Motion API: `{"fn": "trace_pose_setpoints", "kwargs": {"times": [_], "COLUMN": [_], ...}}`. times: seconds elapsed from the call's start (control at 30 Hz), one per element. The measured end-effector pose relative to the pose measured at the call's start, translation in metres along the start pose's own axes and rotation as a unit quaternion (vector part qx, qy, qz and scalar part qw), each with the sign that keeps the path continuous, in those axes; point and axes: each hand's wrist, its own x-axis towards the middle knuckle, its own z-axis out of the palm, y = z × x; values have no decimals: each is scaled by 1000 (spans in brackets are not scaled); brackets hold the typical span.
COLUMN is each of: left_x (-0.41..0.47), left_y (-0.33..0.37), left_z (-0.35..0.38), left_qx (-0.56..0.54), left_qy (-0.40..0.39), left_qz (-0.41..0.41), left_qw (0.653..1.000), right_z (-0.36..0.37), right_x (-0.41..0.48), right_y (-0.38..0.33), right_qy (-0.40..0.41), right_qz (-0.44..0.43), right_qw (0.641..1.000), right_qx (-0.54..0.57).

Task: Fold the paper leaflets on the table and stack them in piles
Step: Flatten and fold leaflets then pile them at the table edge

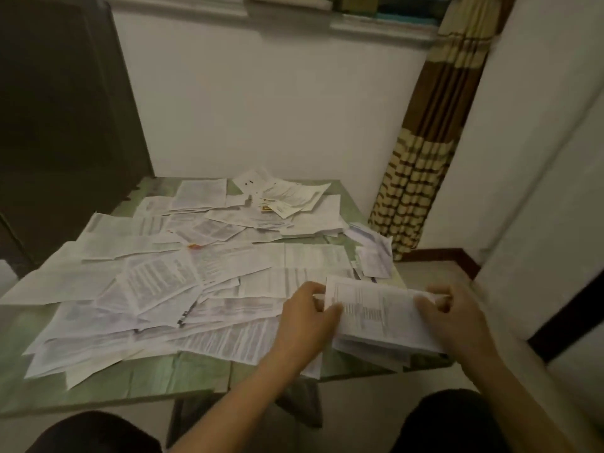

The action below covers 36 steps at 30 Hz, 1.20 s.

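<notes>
Leaflets point(183, 273) across desk: thin white paper, matt, creased. Folded leaflet point(376, 312), near right: same paper, layered. Desk point(147, 377) top: pale green covering, smooth, faint sheen, fold lines. Curtain point(421, 178), far right: striped cloth, matt. Wall point(261, 109): matt white paint. Cabinet point(58, 109), far left: dark, matt.

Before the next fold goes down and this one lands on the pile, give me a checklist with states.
1. Left hand pinches the leaflet at its left edge: ok.
2. Right hand pinches its right edge: ok.
3. Fold edges of the leaflet aligned: cannot tell, too blurred.
4. Pile ready under the leaflet, at the near right corner of the table: ok.
5. Pile squared up: cannot tell, mostly hidden by the leaflet.
6. Loose leaflets all folded: not ok, many lie open and overlapping across the table.
</notes>
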Motion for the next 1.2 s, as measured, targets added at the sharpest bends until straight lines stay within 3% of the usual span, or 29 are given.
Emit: {"fn": "trace_pose_setpoints", "kwargs": {"times": [0.07, 0.13, 0.23, 0.33, 0.43, 0.5, 0.73, 0.93, 1.2], "left_x": [-3, -4, -6, -10, -7, -10, -10, -12, -6], "left_y": [-13, -20, -20, -31, -46, -44, -34, -32, -39], "left_z": [9, 22, 30, 36, 44, 42, 34, 27, -30], "left_qx": [181, 342, 434, 472, 488, 494, 428, 396, 409], "left_qy": [61, 115, 38, -49, -69, -50, -34, -28, 29], "left_qz": [55, 140, 229, 223, 173, 191, 231, 221, 147], "left_qw": [980, 922, 871, 852, 853, 847, 873, 891, 900], "right_z": [12, 20, 28, 32, 34, 34, 23, 22, 56], "right_x": [-3, -2, 2, 5, 5, 4, 11, 4, -19], "right_y": [16, 30, 34, 31, 33, 34, 21, -1, -59], "right_qy": [-9, -4, 7, 1, 1, -1, 5, -5, -105], "right_qz": [-15, -34, -75, -98, -122, -132, -138, -174, -254], "right_qw": [999, 997, 994, 989, 983, 983, 988, 984, 961], "right_qx": [-36, -63, -76, -115, -140, -131, -65, -45, -13]}}
